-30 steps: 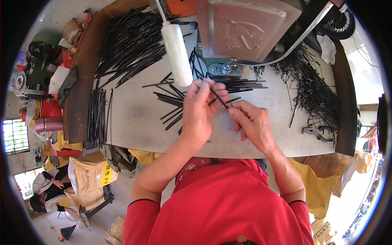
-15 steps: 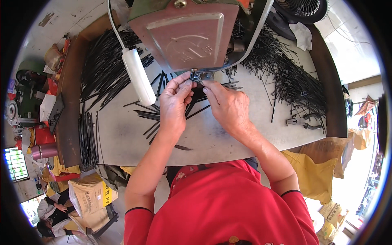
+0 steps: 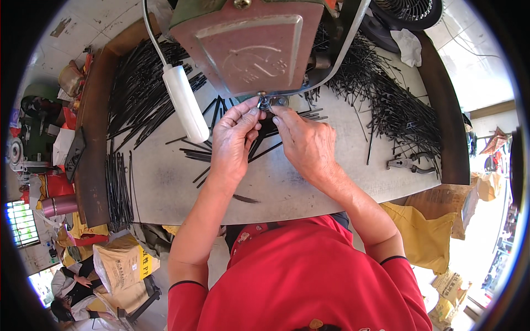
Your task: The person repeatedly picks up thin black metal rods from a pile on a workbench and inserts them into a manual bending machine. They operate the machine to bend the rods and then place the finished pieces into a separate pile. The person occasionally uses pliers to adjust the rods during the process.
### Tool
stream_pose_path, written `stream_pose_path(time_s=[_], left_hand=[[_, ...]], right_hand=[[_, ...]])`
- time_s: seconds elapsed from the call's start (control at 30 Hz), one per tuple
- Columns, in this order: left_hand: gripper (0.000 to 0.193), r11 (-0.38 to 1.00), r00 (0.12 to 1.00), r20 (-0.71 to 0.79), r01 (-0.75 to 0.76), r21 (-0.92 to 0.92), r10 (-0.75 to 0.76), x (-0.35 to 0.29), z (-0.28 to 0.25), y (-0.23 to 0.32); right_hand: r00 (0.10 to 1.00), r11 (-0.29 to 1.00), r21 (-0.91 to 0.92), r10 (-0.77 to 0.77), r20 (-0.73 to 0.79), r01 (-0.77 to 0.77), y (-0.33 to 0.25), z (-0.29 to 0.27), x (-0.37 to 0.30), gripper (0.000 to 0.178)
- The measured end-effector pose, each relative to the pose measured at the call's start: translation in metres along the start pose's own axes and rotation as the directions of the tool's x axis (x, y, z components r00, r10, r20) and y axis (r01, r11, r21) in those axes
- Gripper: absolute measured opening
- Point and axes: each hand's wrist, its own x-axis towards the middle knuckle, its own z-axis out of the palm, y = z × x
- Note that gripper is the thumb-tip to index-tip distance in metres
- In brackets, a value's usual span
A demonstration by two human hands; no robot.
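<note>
The left hand [image 3: 234, 135] and right hand [image 3: 309, 138] were close under the machine [image 3: 251, 52], their grip too hidden to tell; a slip could have nipped them.

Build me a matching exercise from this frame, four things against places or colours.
1. left hand
2. pliers
3. fan
4. machine cover

A. dull pink
B. at the metal fitting, left of the right hand
C. black and round, at the top right
D. lying near the table's front right corner

Pairs: 1-B; 2-D; 3-C; 4-A
</note>
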Motion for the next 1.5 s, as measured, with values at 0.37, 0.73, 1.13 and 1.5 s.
stream_pose_path(time_s=[0.37,0.73,1.13,1.5], left_hand=[[0.026,0.999,0.999,-0.025,-0.047,0.012,0.047,-0.003,0.005,-0.003],[0.024,0.999,0.998,-0.046,-0.04,0.002,0.04,-0.004,0.007,-0.001],[0.024,0.998,0.998,-0.033,-0.046,-0.053,0.044,-0.003,0.008,-0.007],[0.023,0.993,0.999,-0.05,-0.026,-0.118,0.021,-0.005,0.01,-0.008]], right_hand=[[0.999,0.999,-0.018,0.047,-0.012,-0.047,0.0,0.005,-0.003,0.021],[0.999,1.0,-0.015,-0.009,-0.051,0.008,0.001,0.009,-0.004,0.023],[0.999,0.999,-0.055,-0.002,-0.046,0.0,0.002,0.014,-0.005,0.025],[0.997,0.998,0.033,0.051,-0.051,-0.05,0.0,0.017,-0.01,0.023]])
